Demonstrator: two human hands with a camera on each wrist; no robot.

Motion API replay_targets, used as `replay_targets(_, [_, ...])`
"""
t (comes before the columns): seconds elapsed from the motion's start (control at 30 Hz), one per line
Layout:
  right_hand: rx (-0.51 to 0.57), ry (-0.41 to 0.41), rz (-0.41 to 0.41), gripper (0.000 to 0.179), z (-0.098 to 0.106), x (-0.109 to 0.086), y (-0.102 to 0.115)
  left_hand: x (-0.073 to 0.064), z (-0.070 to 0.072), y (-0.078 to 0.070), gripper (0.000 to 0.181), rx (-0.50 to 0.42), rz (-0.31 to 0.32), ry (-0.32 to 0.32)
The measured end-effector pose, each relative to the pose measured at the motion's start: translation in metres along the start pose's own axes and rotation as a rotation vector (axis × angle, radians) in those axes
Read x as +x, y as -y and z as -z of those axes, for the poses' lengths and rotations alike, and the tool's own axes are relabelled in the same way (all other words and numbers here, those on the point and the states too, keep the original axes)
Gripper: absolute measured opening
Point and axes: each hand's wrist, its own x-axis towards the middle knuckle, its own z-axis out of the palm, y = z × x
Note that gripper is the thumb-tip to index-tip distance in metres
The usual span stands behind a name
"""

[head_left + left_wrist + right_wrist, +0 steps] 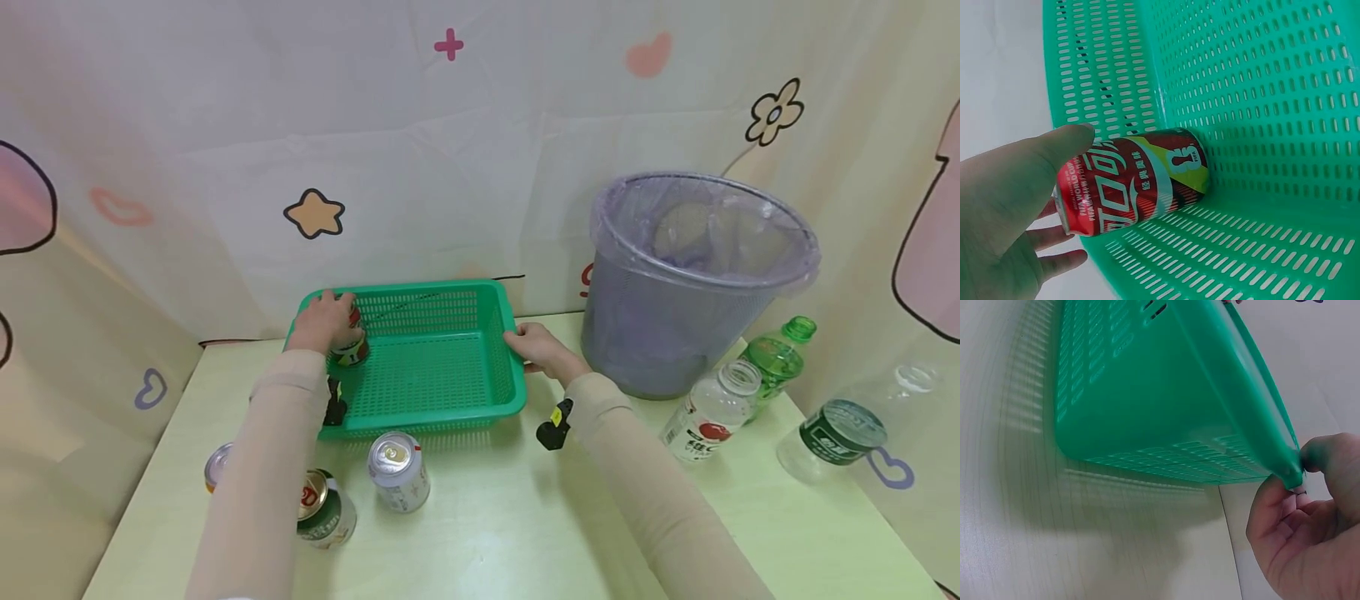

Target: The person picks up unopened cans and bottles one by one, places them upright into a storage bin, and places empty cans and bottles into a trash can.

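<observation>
A green plastic basket [420, 375] with slotted sides stands near the back of the table. In its left back corner is a red soda can [1141, 178], upright on the basket floor. My left hand [322, 321] holds this can near its top, thumb on one side and fingers round the other. At the basket's right end, my right hand [546, 348] pinches the rim between thumb and curled fingers, as the right wrist view shows. In front of the basket are a white can [399, 473] and a green-and-white can [326, 512].
Another can [218, 465] is partly hidden by the left sleeve. Right of the basket stands a mesh bin [652, 325] lined with a purple bag. Near it are a green bottle [776, 358], a clear bottle with a red-marked label [708, 417] and a green-labelled bottle [840, 433].
</observation>
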Motion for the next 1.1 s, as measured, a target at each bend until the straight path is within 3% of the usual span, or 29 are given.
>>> replay_targets(0.77, [0.011,-0.038,-0.015,0.033,-0.005,-0.003,0.003,-0.018,0.019,-0.001,0.064,0.088,-0.081,-0.067])
replay_targets(1.1, [0.006,-0.042,-0.005,0.032,-0.006,-0.004,0.002,-0.031,0.032,-0.012,0.062,0.099,-0.152,-0.102])
